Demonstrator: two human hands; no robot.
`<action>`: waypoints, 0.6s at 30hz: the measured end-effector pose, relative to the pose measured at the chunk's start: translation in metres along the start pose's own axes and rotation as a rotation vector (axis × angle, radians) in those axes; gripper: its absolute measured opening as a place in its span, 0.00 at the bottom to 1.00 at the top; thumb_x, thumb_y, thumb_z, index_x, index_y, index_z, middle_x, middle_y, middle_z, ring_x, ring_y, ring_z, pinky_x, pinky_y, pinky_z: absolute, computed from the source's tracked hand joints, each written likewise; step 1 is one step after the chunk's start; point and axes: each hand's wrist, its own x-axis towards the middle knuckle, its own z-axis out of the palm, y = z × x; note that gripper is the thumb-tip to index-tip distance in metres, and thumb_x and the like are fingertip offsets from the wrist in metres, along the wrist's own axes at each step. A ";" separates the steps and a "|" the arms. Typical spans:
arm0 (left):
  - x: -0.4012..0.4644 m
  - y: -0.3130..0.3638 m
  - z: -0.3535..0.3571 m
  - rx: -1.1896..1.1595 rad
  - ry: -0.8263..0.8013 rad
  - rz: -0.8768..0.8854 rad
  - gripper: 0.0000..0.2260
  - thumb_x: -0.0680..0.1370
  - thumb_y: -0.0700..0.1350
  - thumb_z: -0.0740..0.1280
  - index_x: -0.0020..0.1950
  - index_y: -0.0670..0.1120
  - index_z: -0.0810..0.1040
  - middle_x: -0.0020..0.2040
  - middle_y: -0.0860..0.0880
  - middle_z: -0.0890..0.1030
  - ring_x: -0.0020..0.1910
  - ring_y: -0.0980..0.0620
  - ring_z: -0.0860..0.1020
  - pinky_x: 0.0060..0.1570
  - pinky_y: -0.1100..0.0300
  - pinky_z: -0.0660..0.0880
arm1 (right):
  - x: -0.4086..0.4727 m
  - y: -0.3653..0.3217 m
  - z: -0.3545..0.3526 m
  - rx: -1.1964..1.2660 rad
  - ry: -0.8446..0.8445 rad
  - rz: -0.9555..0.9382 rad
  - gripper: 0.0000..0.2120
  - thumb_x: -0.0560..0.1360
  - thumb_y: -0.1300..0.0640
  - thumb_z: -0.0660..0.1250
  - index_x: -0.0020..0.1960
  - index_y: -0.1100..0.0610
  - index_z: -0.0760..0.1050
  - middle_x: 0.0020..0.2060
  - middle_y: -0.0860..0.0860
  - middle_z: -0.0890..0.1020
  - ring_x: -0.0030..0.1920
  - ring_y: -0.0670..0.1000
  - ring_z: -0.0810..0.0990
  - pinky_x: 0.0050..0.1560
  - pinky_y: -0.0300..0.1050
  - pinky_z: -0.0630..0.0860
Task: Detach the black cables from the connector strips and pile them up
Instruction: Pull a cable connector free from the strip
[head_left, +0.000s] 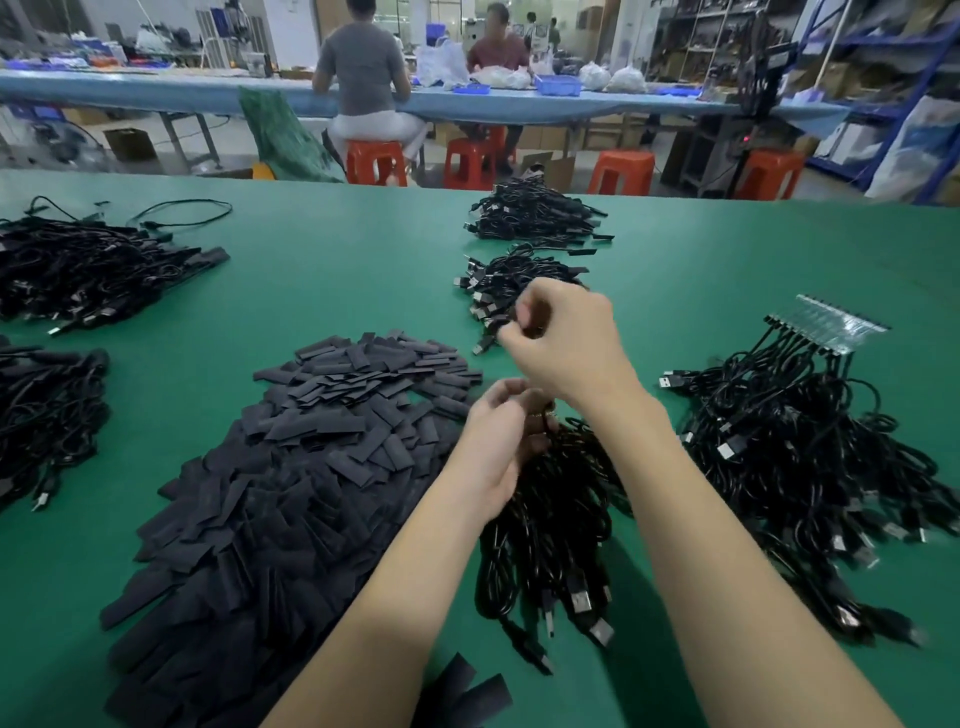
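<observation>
My left hand (501, 439) grips the top of a bundle of black cables (550, 525) that hangs down to the green table (337, 280), USB plugs at its lower end. My right hand (563, 340) is raised above it with curled fingers, pinching a small dark piece; what it is I cannot tell. Just behind that hand lies a small pile of loose black cables (498, 291). At the right, more black cables (789, 447) hang from a clear connector strip (836, 325).
A large heap of flat black strips (291, 467) fills the table left of my arms. Further cable piles lie at the far middle (535, 213) and at the left (88, 265). Two people sit at a blue bench (218, 96) beyond, with orange stools (623, 171).
</observation>
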 end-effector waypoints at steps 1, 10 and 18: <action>0.000 -0.001 -0.001 0.005 -0.006 -0.003 0.09 0.82 0.35 0.62 0.45 0.46 0.73 0.35 0.50 0.77 0.28 0.56 0.76 0.25 0.66 0.68 | -0.006 0.013 -0.009 0.103 0.064 0.068 0.08 0.71 0.57 0.71 0.36 0.52 0.73 0.30 0.44 0.78 0.32 0.41 0.75 0.36 0.32 0.68; -0.004 0.003 -0.004 0.122 -0.115 -0.007 0.05 0.80 0.37 0.66 0.47 0.46 0.74 0.34 0.52 0.76 0.32 0.56 0.73 0.26 0.66 0.64 | -0.061 0.077 -0.024 1.036 -0.014 0.514 0.08 0.72 0.61 0.78 0.51 0.56 0.85 0.40 0.54 0.85 0.39 0.49 0.82 0.42 0.36 0.79; -0.005 0.006 -0.007 0.171 -0.201 -0.004 0.05 0.80 0.36 0.65 0.47 0.45 0.74 0.35 0.52 0.77 0.31 0.57 0.73 0.26 0.67 0.64 | -0.070 0.073 -0.026 1.160 0.011 0.487 0.12 0.66 0.53 0.79 0.49 0.53 0.86 0.46 0.55 0.87 0.43 0.47 0.83 0.44 0.36 0.79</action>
